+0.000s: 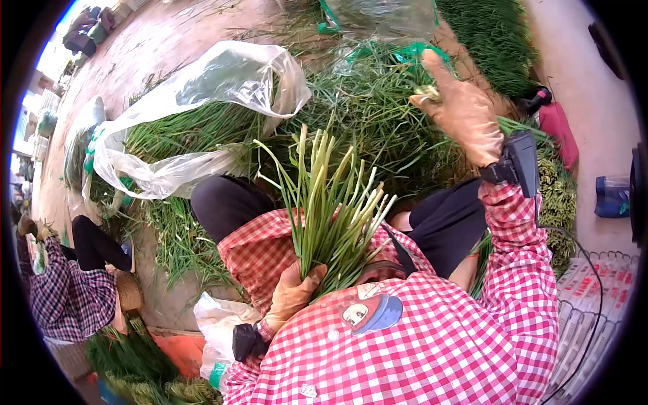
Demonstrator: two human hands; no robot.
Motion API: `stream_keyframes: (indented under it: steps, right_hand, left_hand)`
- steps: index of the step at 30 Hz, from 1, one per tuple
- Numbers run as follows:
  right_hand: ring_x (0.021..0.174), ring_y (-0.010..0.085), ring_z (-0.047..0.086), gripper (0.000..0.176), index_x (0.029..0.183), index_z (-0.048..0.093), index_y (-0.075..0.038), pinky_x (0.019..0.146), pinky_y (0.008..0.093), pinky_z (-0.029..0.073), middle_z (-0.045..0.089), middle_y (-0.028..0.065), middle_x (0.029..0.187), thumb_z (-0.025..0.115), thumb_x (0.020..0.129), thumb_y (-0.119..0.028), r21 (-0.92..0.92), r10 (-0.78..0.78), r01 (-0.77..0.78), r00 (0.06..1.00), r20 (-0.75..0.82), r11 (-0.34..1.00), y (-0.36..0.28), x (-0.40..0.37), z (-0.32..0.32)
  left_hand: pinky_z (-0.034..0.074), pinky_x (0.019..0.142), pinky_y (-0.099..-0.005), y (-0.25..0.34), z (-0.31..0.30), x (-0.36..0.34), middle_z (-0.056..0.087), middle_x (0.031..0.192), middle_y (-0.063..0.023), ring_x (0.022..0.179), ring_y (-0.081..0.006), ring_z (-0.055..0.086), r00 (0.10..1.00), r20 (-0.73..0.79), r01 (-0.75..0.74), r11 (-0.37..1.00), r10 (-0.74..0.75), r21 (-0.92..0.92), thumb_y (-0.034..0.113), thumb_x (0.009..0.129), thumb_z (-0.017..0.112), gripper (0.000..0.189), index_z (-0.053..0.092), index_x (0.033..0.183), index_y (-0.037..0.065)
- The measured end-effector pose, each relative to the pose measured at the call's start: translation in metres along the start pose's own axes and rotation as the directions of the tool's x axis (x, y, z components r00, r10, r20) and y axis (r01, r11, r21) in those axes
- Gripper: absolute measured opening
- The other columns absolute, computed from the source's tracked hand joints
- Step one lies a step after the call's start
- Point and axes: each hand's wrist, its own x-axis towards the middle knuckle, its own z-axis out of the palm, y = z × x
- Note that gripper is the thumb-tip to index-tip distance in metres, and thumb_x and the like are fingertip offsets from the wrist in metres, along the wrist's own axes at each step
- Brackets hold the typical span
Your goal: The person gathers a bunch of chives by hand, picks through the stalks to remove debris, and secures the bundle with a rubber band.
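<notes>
A thick bunch of long green stalks [327, 209], like garlic chives, fans upward over my lap with the pale cut ends at the top. Wrapped round its lower part is my gloved left hand [295, 295], close to my chest. My gloved right hand [466, 115] is raised at the upper right over the heap of loose greens [364, 115], with index finger and thumb spread apart. A small pale plant scrap [427, 93] shows between those two fingers.
A clear plastic bag [162, 172] of green stalks lies ahead on the left. Dark green bundles [489, 40] lie at the upper right, beside a red cloth [558, 135]. Another person [77, 290] sits at the left. A black cable [597, 290] runs down from my right wrist.
</notes>
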Motion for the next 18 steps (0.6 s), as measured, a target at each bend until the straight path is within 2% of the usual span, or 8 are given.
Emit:
stream_keyframes:
  steps: [2,5,6,8,11,14,15,18]
  right_hand:
    - [0.061,0.0261,0.062,0.023,0.100,0.062,-0.009,0.058,0.0335,0.051,0.063,0.0137,0.072,0.062,0.087,-0.029,0.287,-0.023,-0.011,0.993,0.113,0.958,-0.018,-0.008,-0.008]
    - [0.057,0.0275,0.059,0.018,0.080,0.060,-0.006,0.055,0.0342,0.048,0.058,0.0130,0.066,0.065,0.084,-0.023,0.456,-0.242,0.274,0.962,-0.129,0.847,-0.040,-0.028,-0.019]
    - [0.060,0.0117,0.058,0.007,0.084,0.062,-0.004,0.057,0.0259,0.048,0.063,0.0079,0.068,0.068,0.081,-0.008,0.485,-0.259,0.290,0.957,-0.132,0.825,-0.044,-0.033,-0.020]
    - [0.062,0.0104,0.059,0.010,0.082,0.061,-0.002,0.058,0.0251,0.048,0.064,0.0072,0.069,0.067,0.083,-0.010,0.574,-0.327,0.372,0.927,-0.186,0.730,-0.048,-0.039,-0.021]
    - [0.068,0.0083,0.059,0.023,0.097,0.063,-0.001,0.061,0.0240,0.049,0.065,0.0050,0.075,0.070,0.084,-0.019,0.542,-0.331,0.359,0.931,-0.152,0.760,-0.048,-0.037,-0.026]
    - [0.070,0.0066,0.059,0.048,0.119,0.057,-0.003,0.063,0.0236,0.050,0.066,0.0040,0.082,0.072,0.082,-0.029,0.545,-0.225,0.259,0.966,-0.129,0.797,-0.047,-0.023,-0.012]
    - [0.068,0.0070,0.057,0.069,0.134,0.045,-0.005,0.063,0.0231,0.050,0.064,0.0024,0.082,0.072,0.079,-0.036,0.662,-0.220,0.027,0.953,0.211,0.749,-0.048,-0.020,-0.015]
    - [0.056,0.0085,0.053,0.032,0.109,0.066,-0.009,0.056,0.0217,0.048,0.054,0.0007,0.060,0.067,0.086,-0.031,0.905,-0.274,-0.210,0.906,0.322,0.370,-0.058,-0.024,0.027]
  left_hand:
    - [0.044,0.080,-0.0264,-0.006,0.000,0.003,0.063,0.098,-0.0038,0.088,-0.0109,0.054,1.000,0.009,-0.023,0.999,0.024,-0.032,0.027,0.092,0.059,0.031,0.059,0.110,0.002]
    - [0.043,0.082,-0.0259,-0.009,-0.001,0.005,0.063,0.099,-0.0032,0.089,-0.0108,0.054,0.999,0.043,0.004,0.999,-0.002,-0.045,0.025,0.093,0.059,0.030,0.059,0.111,0.002]
    - [0.043,0.082,-0.0258,-0.007,-0.001,0.002,0.062,0.099,-0.0029,0.089,-0.0107,0.054,0.999,0.042,0.006,0.998,-0.004,-0.058,0.025,0.093,0.059,0.030,0.059,0.111,0.002]
    - [0.043,0.082,-0.0258,0.006,0.004,-0.002,0.062,0.100,-0.0025,0.090,-0.0106,0.054,1.000,0.010,0.026,1.000,-0.025,-0.018,0.026,0.093,0.059,0.031,0.058,0.112,0.002]
    - [0.043,0.083,-0.0257,0.008,0.005,0.000,0.062,0.100,-0.0021,0.090,-0.0103,0.054,1.000,0.018,0.008,1.000,-0.008,0.005,0.026,0.093,0.059,0.033,0.057,0.113,0.001]
    - [0.042,0.086,-0.0257,0.012,0.005,-0.002,0.062,0.106,-0.0030,0.096,-0.0107,0.054,0.999,0.048,0.008,0.998,-0.011,0.056,0.026,0.093,0.058,0.036,0.054,0.119,0.001]
    - [0.042,0.087,-0.0258,0.015,0.007,-0.004,0.061,0.108,-0.0033,0.097,-0.0108,0.054,0.999,0.048,0.010,0.999,-0.012,0.046,0.026,0.093,0.058,0.037,0.054,0.120,0.001]
    - [0.042,0.089,-0.0265,0.016,0.009,-0.004,0.061,0.113,-0.0043,0.100,-0.0118,0.054,0.997,0.070,0.003,0.999,-0.006,0.045,0.024,0.093,0.058,0.037,0.053,0.122,0.001]
